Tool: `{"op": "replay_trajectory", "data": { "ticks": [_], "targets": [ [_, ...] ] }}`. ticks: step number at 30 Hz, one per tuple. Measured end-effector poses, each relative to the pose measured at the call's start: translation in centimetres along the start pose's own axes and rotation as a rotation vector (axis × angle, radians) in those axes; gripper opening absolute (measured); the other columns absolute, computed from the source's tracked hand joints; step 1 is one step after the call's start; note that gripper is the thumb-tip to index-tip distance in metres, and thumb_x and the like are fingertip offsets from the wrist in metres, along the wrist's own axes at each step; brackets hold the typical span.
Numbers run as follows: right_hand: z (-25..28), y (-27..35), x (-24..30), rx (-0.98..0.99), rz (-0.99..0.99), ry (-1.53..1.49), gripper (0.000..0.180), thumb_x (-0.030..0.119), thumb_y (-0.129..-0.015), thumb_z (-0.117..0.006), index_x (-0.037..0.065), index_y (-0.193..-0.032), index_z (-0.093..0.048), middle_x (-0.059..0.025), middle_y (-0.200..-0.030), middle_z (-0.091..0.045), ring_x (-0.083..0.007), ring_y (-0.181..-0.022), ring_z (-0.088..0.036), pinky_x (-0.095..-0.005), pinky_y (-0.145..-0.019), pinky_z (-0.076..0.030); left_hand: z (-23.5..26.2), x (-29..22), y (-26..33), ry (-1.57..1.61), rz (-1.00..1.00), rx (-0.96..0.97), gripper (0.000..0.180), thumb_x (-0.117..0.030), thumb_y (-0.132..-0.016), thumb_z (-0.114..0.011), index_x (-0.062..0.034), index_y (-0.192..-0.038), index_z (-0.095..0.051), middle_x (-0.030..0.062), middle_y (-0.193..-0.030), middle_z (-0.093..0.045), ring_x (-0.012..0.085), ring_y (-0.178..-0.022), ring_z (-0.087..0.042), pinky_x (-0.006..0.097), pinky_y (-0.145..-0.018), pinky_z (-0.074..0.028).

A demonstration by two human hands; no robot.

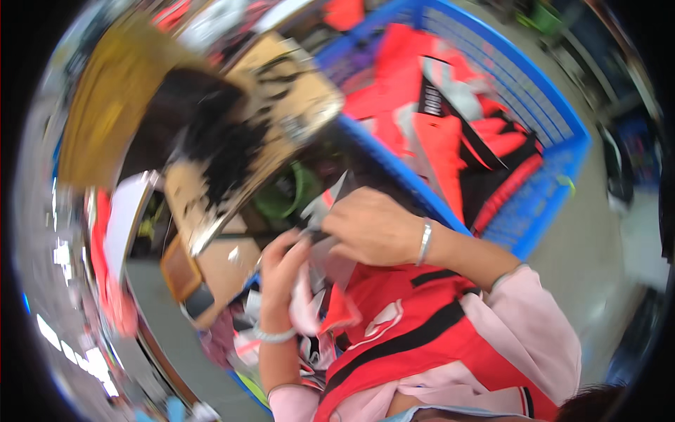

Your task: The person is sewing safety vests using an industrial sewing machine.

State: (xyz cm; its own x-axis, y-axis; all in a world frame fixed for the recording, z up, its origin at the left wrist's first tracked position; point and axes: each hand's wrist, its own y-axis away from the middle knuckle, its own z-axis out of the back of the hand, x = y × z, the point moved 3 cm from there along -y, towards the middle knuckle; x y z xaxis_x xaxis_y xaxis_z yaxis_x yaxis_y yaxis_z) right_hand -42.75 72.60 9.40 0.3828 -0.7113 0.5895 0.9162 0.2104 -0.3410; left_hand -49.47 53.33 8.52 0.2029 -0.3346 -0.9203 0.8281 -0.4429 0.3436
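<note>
Presently, the left hand (281,271) and right hand (373,225), fingers bent, pinch one grey fabric piece (335,263) between them, above one red garment (383,288); two bracelets (425,241) are worn; one blue basket (566,162) stands ahead-right.

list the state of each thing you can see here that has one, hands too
left hand: closed, pinching the grey fabric
right hand: closed, fingers bent at the grey fabric
grey fabric: held between both hands, creased
blue crate: open-topped, loaded
red-orange pieces: heaped in the crate, overlapping
black pieces: loosely piled, blurred
red apron: worn, wrinkled
silver bracelet: worn on the right wrist
</note>
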Motion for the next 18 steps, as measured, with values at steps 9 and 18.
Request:
{"op": "replay_trajectory", "data": {
  "ticks": [9,18],
  "targets": [
    [-2.2,-7.7,-2.0,-0.033,0.136,-0.371,0.015,0.019,-0.088,-0.066,0.005,-0.094,-0.066,-0.0130,-0.085,-0.064,-0.0327,-0.081,-0.063,-0.0393,-0.069,-0.048,5.2,-2.1,-2.7,0.123,-0.037,0.367,0.028,-0.018,-0.088,-0.068,0.0013,-0.108,-0.061,-0.0009,-0.096,-0.062,0.0049,-0.085,-0.055,0.023,-0.076,-0.046],
    [-1.3,-13.2,-1.1,0.174,0.010,-0.297,0.022,0.023,-0.092,-0.062,0.002,-0.092,-0.064,-0.0153,-0.076,-0.062,-0.0302,-0.069,-0.060,-0.0355,-0.062,-0.046,9.2,-4.0,-4.4,0.026,-0.119,0.127,0.028,-0.016,-0.084,-0.070,-0.0011,-0.105,-0.061,0.0001,-0.090,-0.063,0.0056,-0.078,-0.058,0.022,-0.069,-0.048]
  ]
}}
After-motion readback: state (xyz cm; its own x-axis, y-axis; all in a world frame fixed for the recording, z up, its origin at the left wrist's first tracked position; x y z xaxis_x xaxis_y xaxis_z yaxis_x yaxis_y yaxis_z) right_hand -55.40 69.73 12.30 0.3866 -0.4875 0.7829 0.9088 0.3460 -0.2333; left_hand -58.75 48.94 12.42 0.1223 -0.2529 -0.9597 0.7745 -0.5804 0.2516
